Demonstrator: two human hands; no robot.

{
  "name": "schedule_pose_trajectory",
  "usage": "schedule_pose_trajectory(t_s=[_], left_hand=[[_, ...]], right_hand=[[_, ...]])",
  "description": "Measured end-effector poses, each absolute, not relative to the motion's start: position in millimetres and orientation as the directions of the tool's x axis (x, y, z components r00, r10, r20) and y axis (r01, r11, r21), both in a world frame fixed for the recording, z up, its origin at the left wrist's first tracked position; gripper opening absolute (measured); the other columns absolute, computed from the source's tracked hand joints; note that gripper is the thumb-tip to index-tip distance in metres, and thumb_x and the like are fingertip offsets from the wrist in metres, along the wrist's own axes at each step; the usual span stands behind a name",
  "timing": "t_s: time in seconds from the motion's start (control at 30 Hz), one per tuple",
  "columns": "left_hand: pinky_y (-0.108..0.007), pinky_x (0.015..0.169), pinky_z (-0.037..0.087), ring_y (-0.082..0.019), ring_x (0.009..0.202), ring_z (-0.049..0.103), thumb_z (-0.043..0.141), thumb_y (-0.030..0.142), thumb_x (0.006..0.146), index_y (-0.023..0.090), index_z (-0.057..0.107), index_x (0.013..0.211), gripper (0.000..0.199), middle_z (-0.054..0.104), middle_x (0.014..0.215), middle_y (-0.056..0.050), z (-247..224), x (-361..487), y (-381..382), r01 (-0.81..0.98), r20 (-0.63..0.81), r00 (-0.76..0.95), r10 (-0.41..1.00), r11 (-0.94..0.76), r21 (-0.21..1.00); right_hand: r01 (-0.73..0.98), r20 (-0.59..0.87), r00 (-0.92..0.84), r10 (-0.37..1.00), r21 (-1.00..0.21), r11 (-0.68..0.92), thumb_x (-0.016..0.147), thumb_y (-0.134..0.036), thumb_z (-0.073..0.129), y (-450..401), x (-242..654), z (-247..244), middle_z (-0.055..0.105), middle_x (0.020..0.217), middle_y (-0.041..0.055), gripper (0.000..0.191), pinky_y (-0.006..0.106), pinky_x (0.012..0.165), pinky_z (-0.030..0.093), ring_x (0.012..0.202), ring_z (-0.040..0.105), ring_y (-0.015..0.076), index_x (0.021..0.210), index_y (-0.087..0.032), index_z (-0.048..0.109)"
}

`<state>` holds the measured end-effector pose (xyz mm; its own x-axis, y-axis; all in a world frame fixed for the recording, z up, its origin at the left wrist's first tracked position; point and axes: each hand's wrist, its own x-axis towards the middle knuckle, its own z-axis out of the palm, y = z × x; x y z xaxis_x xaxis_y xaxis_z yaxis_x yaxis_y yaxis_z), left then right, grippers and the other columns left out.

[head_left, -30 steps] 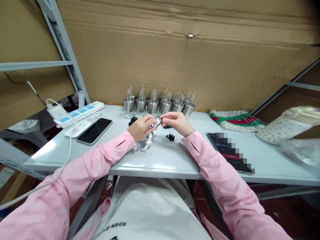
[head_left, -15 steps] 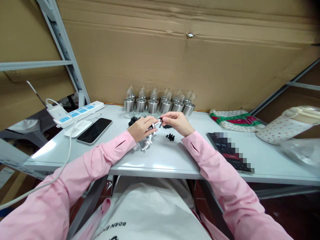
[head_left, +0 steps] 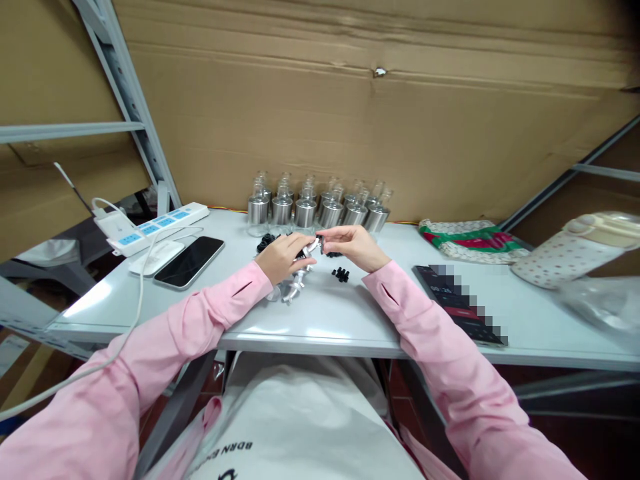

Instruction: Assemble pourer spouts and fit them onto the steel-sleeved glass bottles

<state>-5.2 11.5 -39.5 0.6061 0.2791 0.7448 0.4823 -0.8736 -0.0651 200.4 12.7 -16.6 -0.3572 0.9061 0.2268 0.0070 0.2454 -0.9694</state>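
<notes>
My left hand is closed on a small white fitting near the middle of the table. Against the fitting's right end, my right hand pinches a small black piece. More white fittings lie below my left hand, partly hidden by it. A cluster of small black parts rests under my right hand. Black rings are heaped behind my left hand. Behind both hands stand two rows of glass bottles with metal bands.
On the left of the table are a power strip, a white cable and a phone. To the right lie another phone, a patterned cloth, and a dotted bottle beside clear plastic. Cardboard rises behind.
My right hand has shifted slightly left, bringing the black piece up to the white fitting's end. My left hand stays nearly in place.
</notes>
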Motion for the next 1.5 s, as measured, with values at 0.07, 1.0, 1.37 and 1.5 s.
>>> schedule_pose_trajectory(t_s=[0.07, 1.0, 1.37, 1.5], left_hand=[[-0.031, 0.075, 0.047, -0.019, 0.085, 0.061, 0.042, 0.044, 0.087, 0.011, 0.052, 0.107, 0.041, 0.063, 0.094, -0.011, -40.6, -5.3, 12.6, 0.485, 0.752, 0.609, 0.253, -0.869, -0.1], [-0.028, 0.073, 0.047, -0.016, 0.079, 0.059, 0.04, 0.046, 0.087, 0.013, 0.055, 0.107, 0.042, 0.062, 0.093, -0.01, -39.5, -6.8, 13.1, 0.38, 0.698, 0.687, 0.202, -0.919, -0.108], [-0.026, 0.071, 0.048, -0.015, 0.077, 0.06, 0.042, 0.044, 0.086, 0.011, 0.055, 0.103, 0.04, 0.063, 0.089, -0.009, -36.2, -5.5, 12.0, 0.385, 0.748, 0.642, 0.165, -0.914, -0.128], [-0.025, 0.071, 0.048, -0.015, 0.077, 0.061, 0.042, 0.043, 0.086, 0.01, 0.055, 0.102, 0.039, 0.063, 0.089, -0.01, -35.1, -6.0, 12.8, 0.381, 0.768, 0.624, 0.145, -0.915, -0.136]], right_hand=[[0.005, 0.222, -0.355, 0.908, -0.971, 0.239, 0.055, -0.019, 0.077, 12.1, 199.3, -16.3, 0.069, 0.068, -0.0003, 0.033, 0.028, 0.07, 0.05, 0.061, 0.061, 0.0089, 0.087, -0.017, 0.07], [0.001, 0.079, -0.424, 0.902, -0.996, 0.087, 0.043, -0.017, 0.082, 9.2, 200.9, -6.1, 0.07, 0.064, 0.0018, 0.031, 0.027, 0.058, 0.056, 0.055, 0.065, 0.013, 0.071, -0.014, 0.069], [-0.035, 0.173, -0.406, 0.897, -0.984, 0.175, 0.047, -0.019, 0.081, 7.4, 194.6, -8.0, 0.069, 0.061, 0.0005, 0.03, 0.025, 0.055, 0.055, 0.053, 0.064, 0.0112, 0.071, -0.013, 0.065], [-0.028, 0.201, -0.396, 0.896, -0.978, 0.207, 0.05, -0.022, 0.08, 6.1, 192.4, -7.4, 0.067, 0.058, -0.0003, 0.029, 0.025, 0.052, 0.053, 0.049, 0.061, 0.0098, 0.073, -0.013, 0.064]])
